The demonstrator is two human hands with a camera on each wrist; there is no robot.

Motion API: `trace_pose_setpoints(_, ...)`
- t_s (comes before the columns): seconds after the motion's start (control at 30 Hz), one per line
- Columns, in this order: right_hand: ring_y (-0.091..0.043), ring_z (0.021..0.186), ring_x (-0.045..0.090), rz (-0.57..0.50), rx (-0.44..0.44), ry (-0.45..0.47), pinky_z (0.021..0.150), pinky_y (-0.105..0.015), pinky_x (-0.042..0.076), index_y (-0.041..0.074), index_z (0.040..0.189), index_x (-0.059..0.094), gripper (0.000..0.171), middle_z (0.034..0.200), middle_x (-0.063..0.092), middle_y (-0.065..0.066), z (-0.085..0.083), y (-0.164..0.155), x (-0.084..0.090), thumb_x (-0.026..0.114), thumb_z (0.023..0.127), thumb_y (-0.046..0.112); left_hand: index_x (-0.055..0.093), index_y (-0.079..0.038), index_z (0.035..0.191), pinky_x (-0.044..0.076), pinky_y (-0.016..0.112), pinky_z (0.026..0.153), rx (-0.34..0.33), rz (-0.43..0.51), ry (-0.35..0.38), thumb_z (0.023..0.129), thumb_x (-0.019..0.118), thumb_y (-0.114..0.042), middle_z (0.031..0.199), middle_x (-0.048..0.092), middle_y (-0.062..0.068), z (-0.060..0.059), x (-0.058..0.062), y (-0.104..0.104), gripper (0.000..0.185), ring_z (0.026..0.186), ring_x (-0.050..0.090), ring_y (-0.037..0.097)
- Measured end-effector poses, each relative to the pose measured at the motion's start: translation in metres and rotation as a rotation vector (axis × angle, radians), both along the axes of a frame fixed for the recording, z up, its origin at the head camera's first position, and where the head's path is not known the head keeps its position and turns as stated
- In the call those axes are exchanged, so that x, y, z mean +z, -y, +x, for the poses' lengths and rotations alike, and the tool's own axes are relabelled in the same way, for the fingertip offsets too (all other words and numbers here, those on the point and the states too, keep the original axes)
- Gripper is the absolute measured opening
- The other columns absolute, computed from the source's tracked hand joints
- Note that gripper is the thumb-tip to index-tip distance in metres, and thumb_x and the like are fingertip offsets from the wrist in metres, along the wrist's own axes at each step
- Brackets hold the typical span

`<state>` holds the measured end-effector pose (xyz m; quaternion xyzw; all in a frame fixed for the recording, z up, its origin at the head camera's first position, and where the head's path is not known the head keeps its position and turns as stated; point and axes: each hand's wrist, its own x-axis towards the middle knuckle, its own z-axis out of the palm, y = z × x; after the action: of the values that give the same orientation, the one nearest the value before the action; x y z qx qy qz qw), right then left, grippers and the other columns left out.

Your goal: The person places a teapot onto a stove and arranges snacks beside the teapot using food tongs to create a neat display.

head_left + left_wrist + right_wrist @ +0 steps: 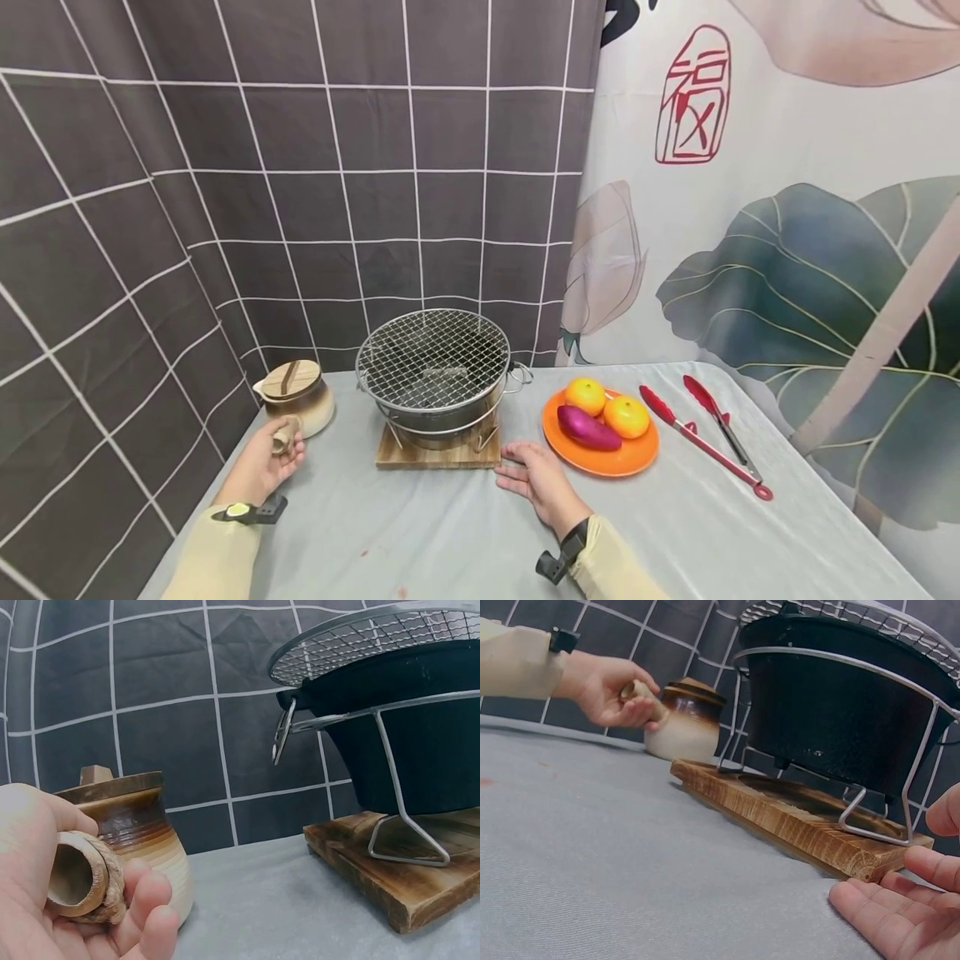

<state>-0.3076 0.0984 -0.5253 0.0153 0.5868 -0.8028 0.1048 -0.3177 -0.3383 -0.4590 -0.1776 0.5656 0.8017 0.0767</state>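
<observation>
At the table's left, a brown-and-cream ceramic side-handle pot (pixel 317 410) stands with a wooden lid (pixel 291 379). My left hand (pixel 268 454) is round its hollow, rope-wrapped handle (pixel 88 877), thumb on one side and fingers loosely bent on the other. In the middle, a black tabletop grill (pixel 405 727) with a round wire mesh (pixel 433 358) sits in a wire stand on a wooden board (pixel 438 454). My right hand (pixel 542 479) lies at the board's front right corner, fingers extended and fingertips at its edge; the right wrist view cannot settle firm contact.
Right of the grill, an orange plate (pixel 570 454) carries two orange citrus fruits (pixel 626 417) and a purple eggplant-shaped item (pixel 588 429). Beyond it lie red-tipped tongs (pixel 708 450), spread apart. A grey cloth covers the table (pixel 420 533); curtains (pixel 375 208) hang behind and at the left.
</observation>
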Motion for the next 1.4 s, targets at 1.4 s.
trace_pose_setpoints(1.4,-0.029,0.103,0.07,0.001,0.004,0.003,0.088,-0.044,0.061,-0.012,0.126,0.049,0.036,0.128,0.057,-0.025,0.001,0.001,0.0,0.044,0.105,0.017,0.044,-0.007,0.115,0.057,0.021,0.063,-0.13,0.015,-0.127,0.109,0.031,-0.034,0.077,0.067,-0.003,-0.01,0.093,-0.023,0.03,0.064,0.063,0.008)
